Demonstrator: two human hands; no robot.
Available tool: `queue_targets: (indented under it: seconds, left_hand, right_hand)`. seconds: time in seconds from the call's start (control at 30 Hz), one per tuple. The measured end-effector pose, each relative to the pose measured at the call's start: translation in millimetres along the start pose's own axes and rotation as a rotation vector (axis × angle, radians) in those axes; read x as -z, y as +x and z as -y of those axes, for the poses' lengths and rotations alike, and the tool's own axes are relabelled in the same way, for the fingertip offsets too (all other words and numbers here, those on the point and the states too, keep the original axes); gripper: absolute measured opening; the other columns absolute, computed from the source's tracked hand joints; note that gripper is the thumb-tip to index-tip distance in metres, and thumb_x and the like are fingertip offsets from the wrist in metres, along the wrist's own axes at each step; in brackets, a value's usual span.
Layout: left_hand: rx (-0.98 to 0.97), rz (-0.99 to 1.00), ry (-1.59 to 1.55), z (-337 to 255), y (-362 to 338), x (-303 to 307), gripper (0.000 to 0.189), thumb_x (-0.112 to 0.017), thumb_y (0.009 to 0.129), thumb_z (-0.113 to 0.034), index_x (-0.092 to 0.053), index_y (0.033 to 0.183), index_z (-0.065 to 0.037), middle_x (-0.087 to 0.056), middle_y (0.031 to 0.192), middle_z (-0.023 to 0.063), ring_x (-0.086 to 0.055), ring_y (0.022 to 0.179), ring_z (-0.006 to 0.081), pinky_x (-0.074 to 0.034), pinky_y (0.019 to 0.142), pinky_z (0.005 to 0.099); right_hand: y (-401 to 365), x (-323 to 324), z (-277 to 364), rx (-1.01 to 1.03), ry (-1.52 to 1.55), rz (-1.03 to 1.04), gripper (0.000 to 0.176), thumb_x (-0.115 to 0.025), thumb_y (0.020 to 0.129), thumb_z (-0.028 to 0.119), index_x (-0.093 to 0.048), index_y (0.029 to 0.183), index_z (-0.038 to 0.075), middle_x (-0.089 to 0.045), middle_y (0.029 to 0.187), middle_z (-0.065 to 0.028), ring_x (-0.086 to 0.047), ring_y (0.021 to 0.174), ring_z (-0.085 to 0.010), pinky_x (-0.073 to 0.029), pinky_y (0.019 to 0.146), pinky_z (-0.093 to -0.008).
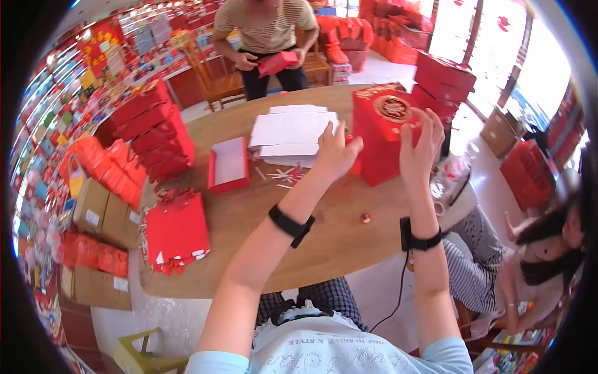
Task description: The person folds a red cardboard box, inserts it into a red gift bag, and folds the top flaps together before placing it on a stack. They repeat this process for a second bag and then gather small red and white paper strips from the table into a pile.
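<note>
A tall red gift bag (380, 140) with a round gold emblem stands on the wooden table between my two hands. At its left side is my left hand (339, 153), fingers extended and thumb apart, with nothing visible in it. My right hand (422, 143) is raised at the bag's right side, its fingers curved and spread, overlapping the bag's edge in this view. Flat white card boxes (289, 131) lie stacked just beyond my left hand. Below them, small red and white strips (286, 176) are scattered on the tabletop.
An open red box (228, 165) and flat red bags (177, 227) lie on the table (299, 230). Red bags (156, 128) stand stacked at left. A small red round item (365, 217) sits near me. One person across holds a red box (277, 62); another sits at right.
</note>
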State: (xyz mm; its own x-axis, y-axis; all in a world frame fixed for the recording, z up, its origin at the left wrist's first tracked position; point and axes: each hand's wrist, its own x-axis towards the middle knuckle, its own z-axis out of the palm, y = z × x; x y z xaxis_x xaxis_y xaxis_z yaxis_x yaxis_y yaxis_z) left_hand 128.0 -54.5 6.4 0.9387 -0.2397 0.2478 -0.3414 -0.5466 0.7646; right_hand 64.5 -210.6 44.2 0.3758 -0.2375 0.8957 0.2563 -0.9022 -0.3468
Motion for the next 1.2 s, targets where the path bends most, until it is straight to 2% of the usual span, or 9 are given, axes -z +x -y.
queue_targets:
  seconds: [0.2,0.33,0.5,0.67,0.83,0.93,0.97,1.1,1.2]
  left_hand:
    - [0.317,0.38,0.729,70.1,-91.0,147.1,0.064,-0.05,0.08,-0.044,-0.037,0.132,-0.009,-0.031,0.138,0.0138,-0.027,0.129,0.0329,-0.027,0.096,0.0603]
    - [0.819,0.193,0.805,156.6,-148.9,222.3,0.066,-0.049,0.084,-0.048,-0.031,0.135,-0.012,-0.023,0.142,0.0166,-0.019,0.13,0.0442,-0.019,0.095,0.0689]
    - [1.191,-0.122,0.865,269.4,-216.3,271.8,0.079,-0.051,0.08,-0.051,-0.021,0.139,-0.008,-0.017,0.141,0.0276,-0.018,0.13,0.0461,-0.02,0.099,0.0633]
    - [0.978,-0.194,0.537,297.7,-241.4,294.9,0.083,-0.053,0.077,-0.05,-0.022,0.137,-0.003,-0.029,0.135,0.0292,-0.03,0.122,0.0494,-0.025,0.101,0.0533]
    - [0.757,-0.341,0.55,302.4,-248.4,307.8,0.064,-0.06,0.077,-0.034,-0.041,0.122,0.008,-0.05,0.117,0.0295,-0.049,0.11,0.0387,-0.038,0.094,0.0404]
    - [0.671,-0.44,0.54,307.9,-253.4,310.4,0.061,-0.059,0.078,-0.031,-0.04,0.122,0.007,-0.051,0.116,0.0281,-0.048,0.111,0.0395,-0.039,0.093,0.0421]
    - [0.64,-0.436,0.571,288.3,-253.2,314.1,0.064,-0.062,0.077,-0.028,-0.037,0.125,0.006,-0.041,0.123,0.0298,-0.044,0.112,0.0418,-0.037,0.096,0.043]
    - [-0.124,-0.759,0.914,160.9,-243.8,330.4,0.056,-0.065,0.076,-0.015,-0.041,0.124,0.0,-0.045,0.122,0.0215,-0.046,0.111,0.0361,-0.037,0.095,0.0415]
    - [-0.142,-0.434,0.511,101.3,-236.2,324.7,0.044,-0.066,0.073,-0.006,-0.052,0.114,-0.002,-0.057,0.105,0.0192,-0.057,0.097,0.0241,-0.044,0.084,0.0337]
  right_hand:
    - [-62.8,-70.8,144.2,0.131,0.535,0.7,0.039,-0.062,0.075,0.016,-0.051,0.11,0.005,-0.045,0.116,-0.0194,-0.04,0.112,-0.0371,-0.033,0.096,-0.0429]
    - [-133.2,-140.6,234.0,-0.081,0.885,1.377,0.057,-0.058,0.081,0.029,-0.04,0.125,-0.003,-0.044,0.124,-0.0231,-0.044,0.116,-0.032,-0.036,0.097,-0.0372]
    - [-234.4,-222.2,310.0,-0.344,0.753,1.467,0.083,-0.06,0.078,0.041,-0.022,0.133,-0.007,-0.031,0.129,-0.0358,-0.034,0.122,-0.0447,-0.031,0.101,-0.0406]
    - [-241.3,-196.4,342.8,-0.463,0.719,1.503,0.091,-0.058,0.079,0.042,-0.008,0.137,-0.006,0.0,0.134,-0.0431,-0.003,0.131,-0.0488,-0.014,0.108,-0.0434]
    - [-236.2,-188.4,347.2,-0.509,0.857,0.917,0.064,-0.065,0.077,0.019,-0.033,0.128,-0.003,-0.035,0.127,-0.0323,-0.038,0.119,-0.0395,-0.035,0.095,-0.0413]
    - [-238.3,-205.1,338.7,-0.764,1.072,1.041,0.042,-0.066,0.074,0.009,-0.049,0.111,-0.003,-0.059,0.095,-0.0199,-0.059,0.088,-0.028,-0.046,0.076,-0.0355]
    - [-224.2,-194.5,338.8,-0.648,1.007,1.018,0.029,-0.066,0.075,0.01,-0.057,0.099,-0.003,-0.062,0.072,-0.0134,-0.062,0.068,-0.0227,-0.048,0.065,-0.0327]
    - [-146.9,-149.0,322.0,-0.272,1.08,1.073,0.023,-0.067,0.073,0.011,-0.06,0.091,-0.002,-0.062,0.075,-0.017,-0.061,0.066,-0.0261,-0.047,0.063,-0.0341]
    - [-86.7,-109.8,303.0,0.145,0.963,1.294,0.024,-0.069,0.073,0.016,-0.061,0.088,-0.001,-0.061,0.072,-0.0146,-0.059,0.066,-0.0238,-0.045,0.062,-0.0319]
